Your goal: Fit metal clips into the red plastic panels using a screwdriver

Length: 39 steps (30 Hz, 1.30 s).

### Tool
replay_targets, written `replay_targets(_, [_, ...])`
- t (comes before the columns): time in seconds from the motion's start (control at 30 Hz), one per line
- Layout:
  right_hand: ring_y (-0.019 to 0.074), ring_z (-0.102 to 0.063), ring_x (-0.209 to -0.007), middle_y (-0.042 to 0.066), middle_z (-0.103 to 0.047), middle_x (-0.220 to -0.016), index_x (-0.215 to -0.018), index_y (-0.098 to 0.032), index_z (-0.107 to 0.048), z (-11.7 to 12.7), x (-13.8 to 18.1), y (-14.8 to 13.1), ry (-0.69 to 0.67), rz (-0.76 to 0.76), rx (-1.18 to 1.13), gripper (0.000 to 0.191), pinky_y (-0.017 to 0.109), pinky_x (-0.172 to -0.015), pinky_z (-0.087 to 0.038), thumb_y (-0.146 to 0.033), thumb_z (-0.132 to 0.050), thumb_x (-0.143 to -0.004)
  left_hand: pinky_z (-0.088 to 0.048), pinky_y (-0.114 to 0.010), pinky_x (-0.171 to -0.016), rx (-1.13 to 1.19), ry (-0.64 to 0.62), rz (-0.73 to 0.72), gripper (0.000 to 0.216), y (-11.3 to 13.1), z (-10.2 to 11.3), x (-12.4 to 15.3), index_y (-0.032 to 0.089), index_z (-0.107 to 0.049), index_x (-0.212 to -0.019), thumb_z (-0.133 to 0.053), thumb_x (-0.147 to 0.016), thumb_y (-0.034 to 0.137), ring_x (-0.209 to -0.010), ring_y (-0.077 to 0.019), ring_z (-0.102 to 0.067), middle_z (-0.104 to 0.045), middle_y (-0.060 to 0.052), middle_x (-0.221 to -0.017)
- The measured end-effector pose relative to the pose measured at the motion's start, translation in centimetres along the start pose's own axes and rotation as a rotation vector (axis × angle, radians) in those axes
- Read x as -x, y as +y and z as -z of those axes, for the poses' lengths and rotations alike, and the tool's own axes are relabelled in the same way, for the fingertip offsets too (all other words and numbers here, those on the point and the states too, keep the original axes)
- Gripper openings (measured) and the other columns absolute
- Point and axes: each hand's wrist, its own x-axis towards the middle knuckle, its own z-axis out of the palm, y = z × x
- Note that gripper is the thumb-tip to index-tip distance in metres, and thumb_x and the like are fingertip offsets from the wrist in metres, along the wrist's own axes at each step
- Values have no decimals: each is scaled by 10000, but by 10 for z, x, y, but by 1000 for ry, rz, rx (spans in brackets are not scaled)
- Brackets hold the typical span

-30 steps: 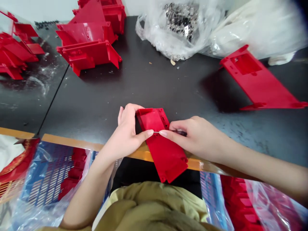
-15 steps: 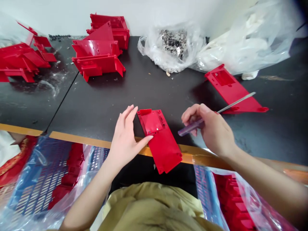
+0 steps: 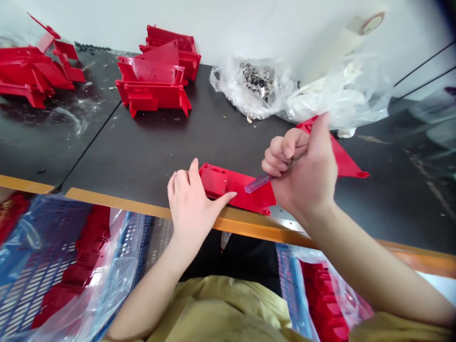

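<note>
A flat red plastic panel (image 3: 233, 187) lies on the dark table near its front edge. My left hand (image 3: 192, 202) rests on the panel's left end, fingers stretched flat, thumb on its surface. My right hand (image 3: 302, 168) is raised just right of the panel, fingers curled round a screwdriver (image 3: 261, 179) with a clear purple handle; its metal shaft runs up through the fist. Behind that hand a second red panel (image 3: 344, 159) leans on the table, partly hidden.
Stacked red plastic housings (image 3: 155, 80) stand at the back left, more red parts (image 3: 32, 76) at the far left. Clear bags, one with small metal pieces (image 3: 258, 80), lie at the back. Blue crates (image 3: 42, 266) with red parts sit below the table's orange edge (image 3: 117, 204).
My right hand has turned and lifted the screwdriver away from the panel, drawing it up into a fist. The left hand went from pinching to lying flat. The view tilted upward.
</note>
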Motion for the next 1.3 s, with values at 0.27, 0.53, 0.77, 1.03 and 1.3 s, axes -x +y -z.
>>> replay_targets(0.27, [111, -135, -406, -39, -183, -519, -562, -242, -269, -13, 16, -7, 64, -41, -98, 484, 300, -372, -191, -482, -323, -978, -540, -452, -861, 139, -171, -137, 860, -25, 30, 15, 235, -310, -1485, -699, -792, 565, -966, -265, -613, -595, -94, -1178])
replay_targets(0.53, [118, -347, -440, -12, -366, -506, -561, -239, -393, -16, 42, 18, -27, -11, -18, 494, 299, -439, -322, -487, -381, -988, -352, -533, -1142, 215, -248, -368, 428, -35, 23, 11, 200, -571, -1137, -708, -818, 450, -1219, -278, -588, -638, -111, -1270])
replay_targets(0.77, [72, -166, -366, -60, -148, -418, -467, -198, -245, -17, 43, 15, 19, -64, -468, 624, 261, -368, -138, -531, -453, -952, -464, -465, -1032, 202, -178, -380, 424, -14, 14, 26, 145, -584, -1143, -705, -814, 383, -1075, -264, -653, -703, -110, -1121])
replay_targets(1.03, [53, -134, -332, -61, -131, -396, -477, -185, -234, -31, 55, 13, 8, 41, -538, 638, 267, -340, -128, -555, -486, -931, -525, -377, -862, 224, -153, -364, 415, -12, 10, 23, 164, -654, -1107, -723, -789, 421, -976, -241, -667, -711, -84, -1106])
replay_targets(1.3, [77, -190, -351, -50, -157, -440, -520, -192, -253, -27, 72, 25, -139, 145, -383, 608, 285, -380, -141, -598, -372, -956, -545, -356, -796, 285, -113, -339, 358, -13, 7, 23, 153, -689, -1073, -715, -781, 359, -941, -225, -687, -747, -57, -1082])
